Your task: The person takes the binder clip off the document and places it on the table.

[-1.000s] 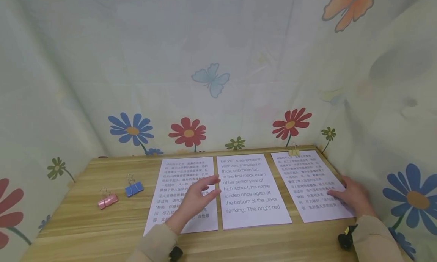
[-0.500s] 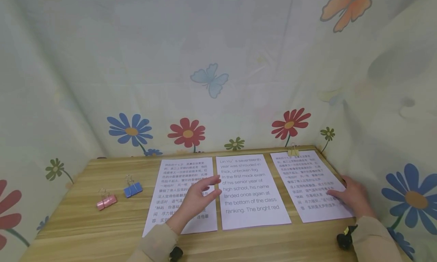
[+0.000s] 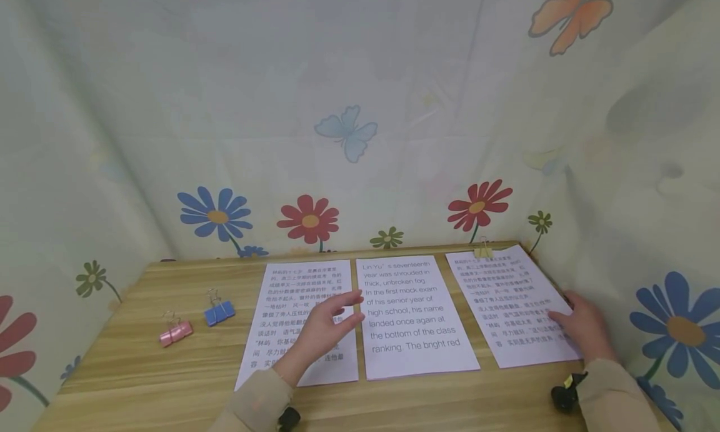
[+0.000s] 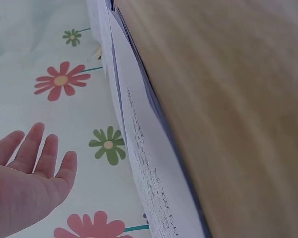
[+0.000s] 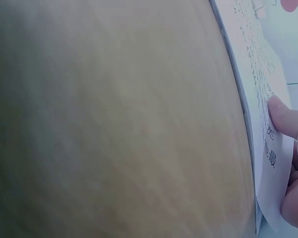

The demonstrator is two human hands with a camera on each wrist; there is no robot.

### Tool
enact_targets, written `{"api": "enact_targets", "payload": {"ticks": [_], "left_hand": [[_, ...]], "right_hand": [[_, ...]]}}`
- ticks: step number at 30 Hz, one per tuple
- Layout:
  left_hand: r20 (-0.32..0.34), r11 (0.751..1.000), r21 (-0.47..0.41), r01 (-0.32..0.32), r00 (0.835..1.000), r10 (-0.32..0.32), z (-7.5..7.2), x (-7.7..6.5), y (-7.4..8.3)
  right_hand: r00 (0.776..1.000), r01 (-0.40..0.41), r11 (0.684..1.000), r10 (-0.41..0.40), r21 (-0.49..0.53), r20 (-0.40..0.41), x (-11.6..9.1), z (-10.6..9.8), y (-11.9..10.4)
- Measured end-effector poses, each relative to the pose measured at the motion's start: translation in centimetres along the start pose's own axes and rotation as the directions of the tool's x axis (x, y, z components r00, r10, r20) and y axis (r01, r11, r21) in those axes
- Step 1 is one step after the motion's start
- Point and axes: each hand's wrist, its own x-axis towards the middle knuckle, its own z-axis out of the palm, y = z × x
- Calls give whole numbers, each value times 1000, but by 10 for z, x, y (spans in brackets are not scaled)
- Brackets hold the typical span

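Note:
At the right of the head view, my right hand [image 3: 587, 329] pinches the right edge of the printed paper [image 3: 500, 313]. The right wrist view has the thumb [image 5: 286, 118] on the printed face and the other fingers at the edge behind it. That edge is lifted and curves a little. A yellow binder clip [image 3: 483, 252] sits at this paper's top edge. My left hand [image 3: 317, 332] hovers over the gap between the left printed stack [image 3: 281, 319] and the middle English-text stack [image 3: 416, 313], its fingers relaxed and holding nothing.
A blue binder clip [image 3: 219, 312] and a pink binder clip [image 3: 176, 333] lie on the wooden table [image 3: 129, 382] at the left. A flower-print curtain [image 3: 416, 188] encloses the back and sides of the table.
The right paper's right edge has risen slightly, and my right thumb has shifted a little to the right along with it. My left hand stays where it was.

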Motion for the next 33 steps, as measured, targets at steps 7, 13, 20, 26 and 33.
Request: {"api": "enact_targets", "payload": {"ticks": [7,13,20,26,33], "left_hand": [[1,1000,-3,5,1000,-5,0,1,0],[5,1000,4,11,1000,-11,-2,-1,1],[9,1000,1,12,1000,-12,-2,-1,2],[6,1000,3,8,1000,-8,-2,-2,3],[3,1000,10,5,1000,-6,-2,-1,2]], "right_hand": [[996,-82,994,85,74,-37,-2,1,-5],[994,-65,992,74,110,-79,-7,-1,-7],[986,-67,984,91,165,-142,-11,-1,-8],[984,-68,984,93,164,-149,-9,0,-6],[979,-49,985,80,168,-188,-10,2,-3]]}}
